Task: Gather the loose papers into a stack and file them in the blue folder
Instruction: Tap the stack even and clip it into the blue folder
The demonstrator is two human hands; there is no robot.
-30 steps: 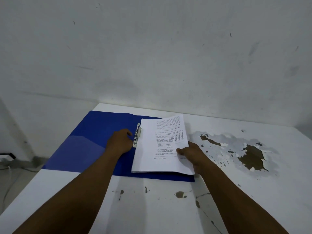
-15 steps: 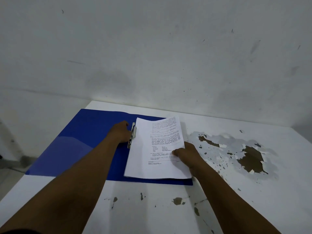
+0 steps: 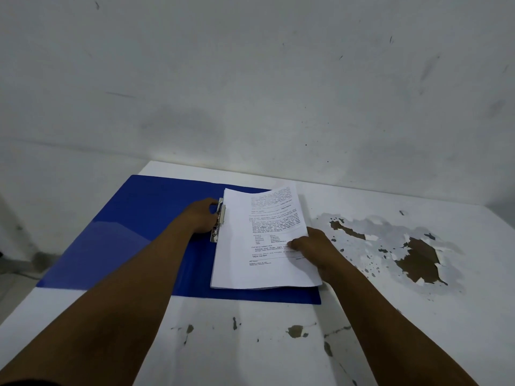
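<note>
One paper stack (image 3: 259,240), one blue folder (image 3: 133,218), two hands.

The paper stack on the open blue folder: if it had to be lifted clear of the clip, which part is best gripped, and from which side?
Probably the right long edge of the paper stack, approached from the right, where the right hand already holds it. The left edge sits against the metal clip, at which the left hand works, so that side is blocked. The near edge overhangs nothing, lying flat on the blue folder.
</note>
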